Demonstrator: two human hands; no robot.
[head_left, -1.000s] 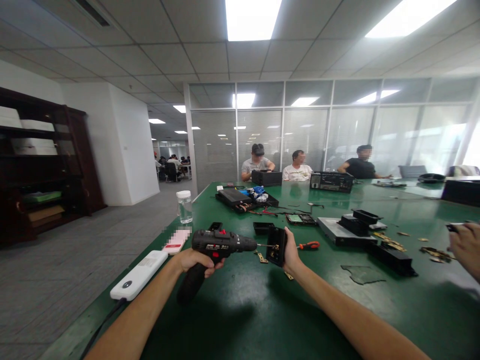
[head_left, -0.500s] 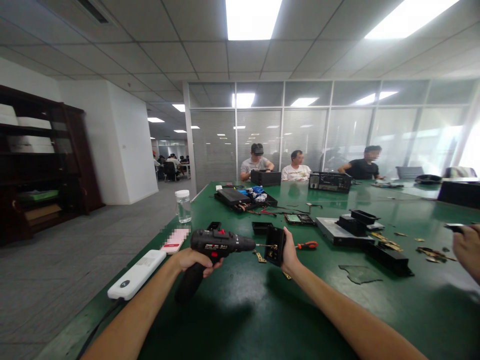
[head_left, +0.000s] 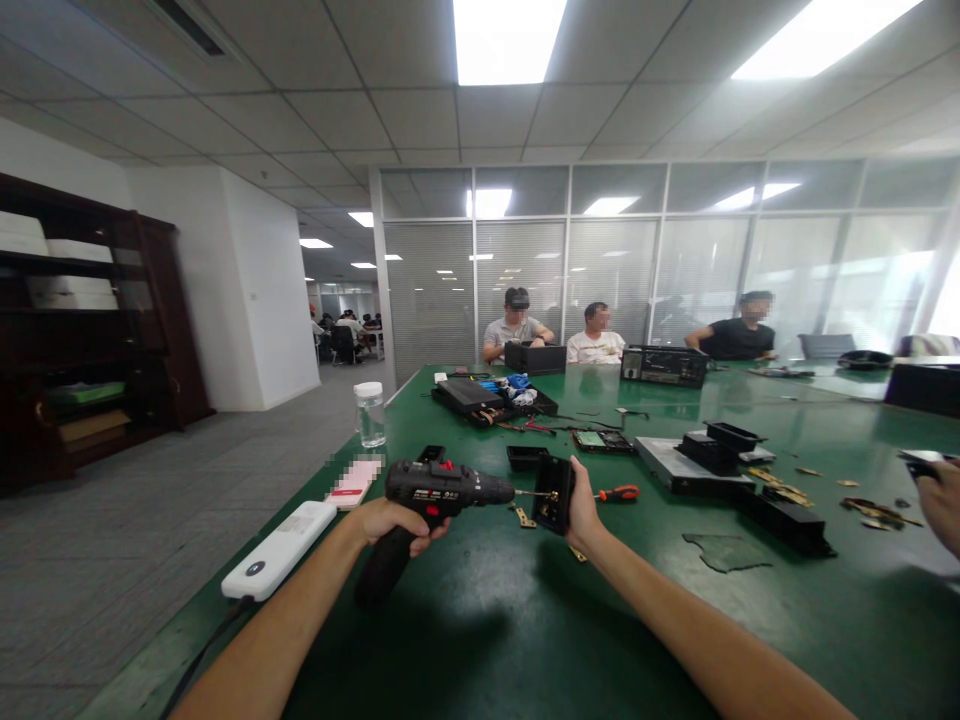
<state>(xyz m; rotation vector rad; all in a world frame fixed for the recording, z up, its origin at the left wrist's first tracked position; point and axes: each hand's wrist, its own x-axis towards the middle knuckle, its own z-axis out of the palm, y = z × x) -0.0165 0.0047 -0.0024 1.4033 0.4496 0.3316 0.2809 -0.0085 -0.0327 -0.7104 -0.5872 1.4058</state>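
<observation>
My left hand is wrapped round the grip of a black cordless drill, which points to the right. The drill's thin bit reaches into the open side of a black box-shaped part with brass-coloured pieces inside. My right hand grips that part by its right side, above the table. Just right of this hand lies an orange and black screwdriver. Small brass-coloured plates rest on the table below the bit.
On the green table are a white power strip, a phone, a lidded jar, black housings and a glass shard. Another person's hand is at the right edge. Several people sit beyond.
The whole view has shifted slightly, with things a little further right. My hands keep the same hold on the drill and the black part. The other person's hand at the right edge has moved slightly.
</observation>
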